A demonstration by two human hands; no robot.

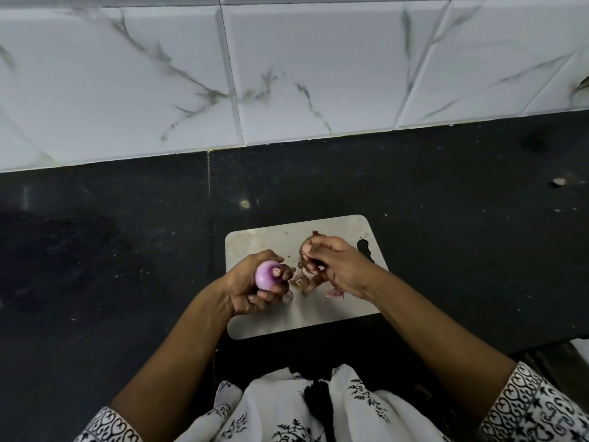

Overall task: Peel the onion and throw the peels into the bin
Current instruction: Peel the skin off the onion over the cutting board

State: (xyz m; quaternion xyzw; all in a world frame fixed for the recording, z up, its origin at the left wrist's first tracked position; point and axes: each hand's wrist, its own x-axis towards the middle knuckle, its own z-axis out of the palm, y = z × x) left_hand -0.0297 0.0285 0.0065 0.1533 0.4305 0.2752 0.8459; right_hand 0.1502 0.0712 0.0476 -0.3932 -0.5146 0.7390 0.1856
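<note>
Head view, centre of the frame. The left hand (251, 288) grips the onion (267, 275), with the fingers curled round its lower side and the thumb near the trimmed end. The onion shows a smooth purple-white surface, so it appears to be largely peeled. It is held just above the left part of the cutting board (287, 323), probably to keep the cleaned bulb away from the waste.

The right hand (341, 266) is over the right-centre of the board. Its fingers are curled inward and pinch what appear to be dry peels (307, 283). More peels lie loose on the board between the two hands and under the right wrist. The curled grip suggests that the waste is being gathered for disposal. No bin is visible in the frame.

Surface and room. The board is pale with rounded corners and has a handle slot at its right edge. It lies on a dark speckled counter (127, 250), close to the person. A small scrap (559, 181) lies on the counter at the far right. White marble-pattern wall tiles (318, 74) fill the upper part of the frame. A white garment (280, 406) with black print shows at the bottom edge.
</note>
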